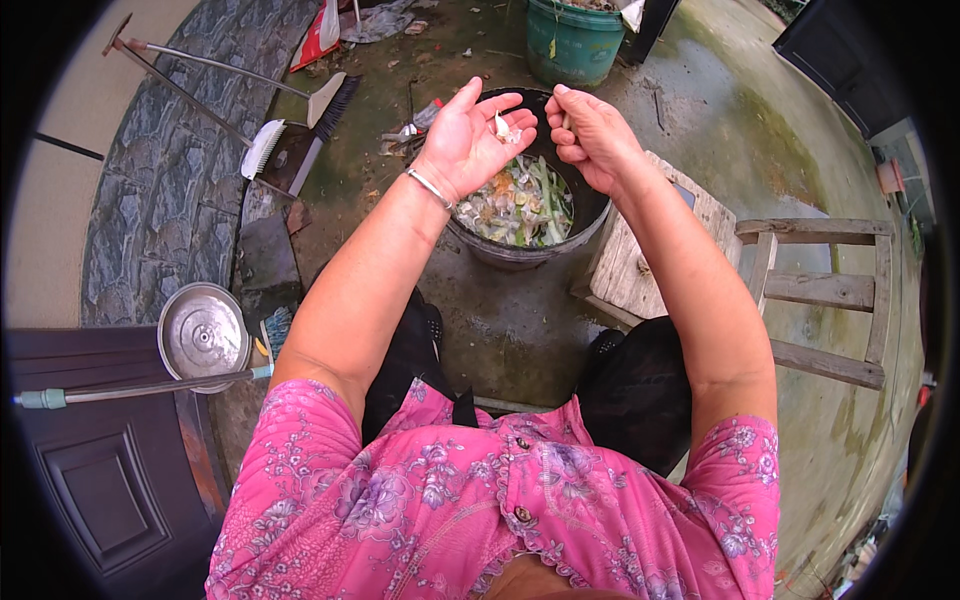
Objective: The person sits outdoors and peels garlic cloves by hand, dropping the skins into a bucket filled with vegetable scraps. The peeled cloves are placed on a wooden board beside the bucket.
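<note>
My left hand (pixel 476 131) is palm up above a dark bucket (pixel 517 255), its fingers spread. A whitish garlic clove (pixel 501 127) with bits of papery skin lies across those fingers. Just to the right, my right hand (pixel 592 131) is curled, thumb against the index finger. Between its fingers shows part of a small pale piece (pixel 568 120), perhaps another clove; the rest is hidden. Inside the bucket, below both hands, are vegetable scraps (pixel 517 202): pale peelings, green stalks and an orange-brown patch.
Right of the bucket stands a wooden stool (pixel 637 262), partly behind my right forearm, beside a wooden frame (pixel 821 289). A green bucket (pixel 574 45) is farther back. Brooms (pixel 334 101) lean at the stone-faced wall (pixel 180 150). A metal lid (pixel 204 336) and a pole (pixel 150 386) are at left.
</note>
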Demonstrator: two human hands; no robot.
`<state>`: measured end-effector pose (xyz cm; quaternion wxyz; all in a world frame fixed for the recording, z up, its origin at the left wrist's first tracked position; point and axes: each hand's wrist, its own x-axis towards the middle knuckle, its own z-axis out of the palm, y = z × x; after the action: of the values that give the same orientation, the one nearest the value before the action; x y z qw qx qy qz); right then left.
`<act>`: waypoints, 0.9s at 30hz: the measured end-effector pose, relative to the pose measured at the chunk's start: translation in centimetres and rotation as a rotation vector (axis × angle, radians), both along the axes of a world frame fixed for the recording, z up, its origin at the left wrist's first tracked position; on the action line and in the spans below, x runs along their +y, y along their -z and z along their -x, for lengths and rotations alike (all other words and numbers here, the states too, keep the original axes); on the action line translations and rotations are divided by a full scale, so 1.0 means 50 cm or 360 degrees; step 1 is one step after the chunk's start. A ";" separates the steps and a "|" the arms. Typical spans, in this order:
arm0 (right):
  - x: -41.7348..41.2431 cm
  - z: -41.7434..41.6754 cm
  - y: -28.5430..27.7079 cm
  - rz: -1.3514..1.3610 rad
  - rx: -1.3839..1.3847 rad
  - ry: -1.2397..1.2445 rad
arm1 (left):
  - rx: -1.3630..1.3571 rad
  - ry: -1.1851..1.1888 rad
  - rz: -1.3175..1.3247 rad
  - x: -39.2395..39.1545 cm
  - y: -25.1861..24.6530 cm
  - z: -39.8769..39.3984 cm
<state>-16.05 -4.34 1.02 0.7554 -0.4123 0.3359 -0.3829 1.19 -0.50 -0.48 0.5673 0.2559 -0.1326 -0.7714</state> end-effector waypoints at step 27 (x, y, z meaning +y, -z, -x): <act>0.039 -0.025 -0.012 0.0407 0.0423 0.0051 | -0.1313 -0.0219 0.0561 0.014 -0.011 0.009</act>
<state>-14.77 -2.39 1.62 0.6397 -0.5464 0.3879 -0.3765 0.72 0.19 0.05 0.5519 0.4496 -0.4596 -0.5310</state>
